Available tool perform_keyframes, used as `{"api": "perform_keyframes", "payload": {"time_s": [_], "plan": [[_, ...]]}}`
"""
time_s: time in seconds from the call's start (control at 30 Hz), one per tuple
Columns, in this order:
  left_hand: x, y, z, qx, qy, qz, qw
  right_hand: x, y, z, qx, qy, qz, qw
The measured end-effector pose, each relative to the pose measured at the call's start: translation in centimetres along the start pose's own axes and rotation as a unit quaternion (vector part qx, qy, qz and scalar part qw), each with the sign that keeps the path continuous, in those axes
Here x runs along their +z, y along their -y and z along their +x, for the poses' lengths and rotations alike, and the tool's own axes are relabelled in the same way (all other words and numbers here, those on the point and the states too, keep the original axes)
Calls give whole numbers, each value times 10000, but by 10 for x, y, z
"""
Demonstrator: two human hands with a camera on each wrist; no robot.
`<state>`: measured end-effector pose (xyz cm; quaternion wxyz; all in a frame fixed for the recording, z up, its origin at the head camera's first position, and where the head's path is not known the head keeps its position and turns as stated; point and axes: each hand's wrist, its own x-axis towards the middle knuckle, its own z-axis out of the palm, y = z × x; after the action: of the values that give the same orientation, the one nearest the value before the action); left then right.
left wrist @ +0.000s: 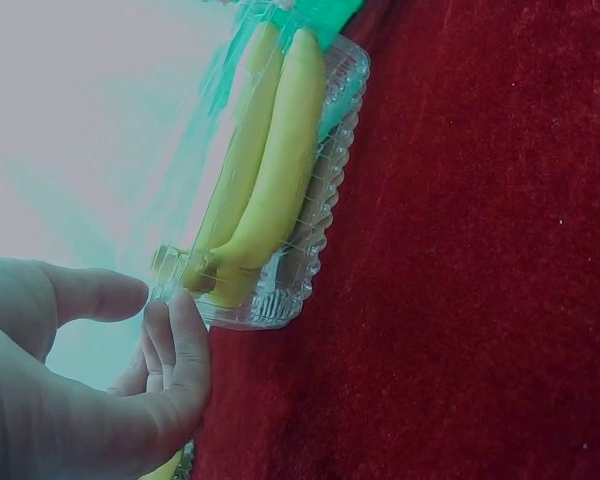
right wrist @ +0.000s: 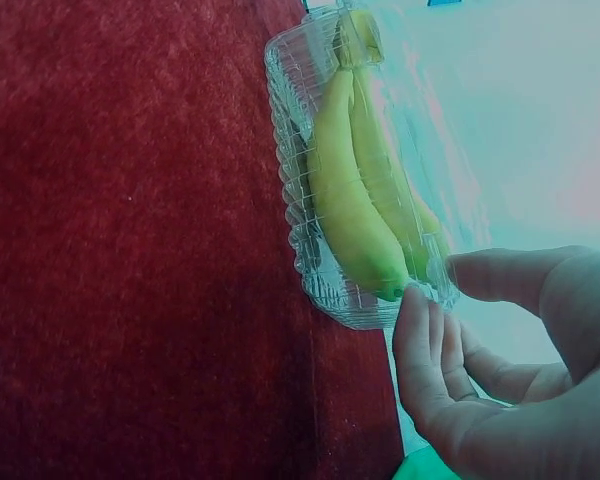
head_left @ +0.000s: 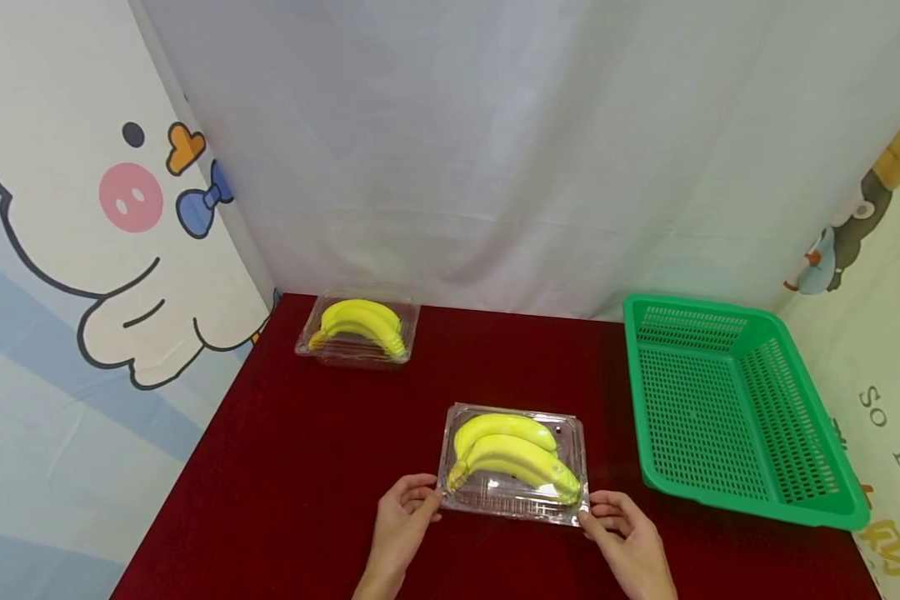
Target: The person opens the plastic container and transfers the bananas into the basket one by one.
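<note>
Between L grip [head_left: 405, 521] & R grip [head_left: 626, 537], each pinching a corner: clear box [head_left: 506, 506] w/ bananas [head_left: 517, 450], prob. light, flexy, slick; best held there.

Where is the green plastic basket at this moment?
In the head view, the green plastic basket is on the red cloth, right of the clear banana box and near the right hand.

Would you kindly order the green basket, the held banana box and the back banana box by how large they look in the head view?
1. Green basket
2. Held banana box
3. Back banana box; it lies farther from the camera, so which box is really larger is unsure.
</note>
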<state>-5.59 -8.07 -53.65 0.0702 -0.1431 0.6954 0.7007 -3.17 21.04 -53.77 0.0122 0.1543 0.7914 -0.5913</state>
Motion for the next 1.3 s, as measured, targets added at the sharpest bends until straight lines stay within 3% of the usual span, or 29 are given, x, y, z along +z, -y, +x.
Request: {"api": "perform_keyframes", "payload": {"time_s": [0.4, 0.67, 1.3], "plan": [[2, 0, 0, 25, -5, -2, 10000, -1, 5, -1, 185, -37, -152, 9997], [-1, -1, 2, 82, 68, 92, 9999, -1, 7, -2, -57, -88, 12, 9999], [-9, -13, 7, 638, 591, 1057, 9906, -2, 9, -1, 208, -8, 90, 9997]]}}
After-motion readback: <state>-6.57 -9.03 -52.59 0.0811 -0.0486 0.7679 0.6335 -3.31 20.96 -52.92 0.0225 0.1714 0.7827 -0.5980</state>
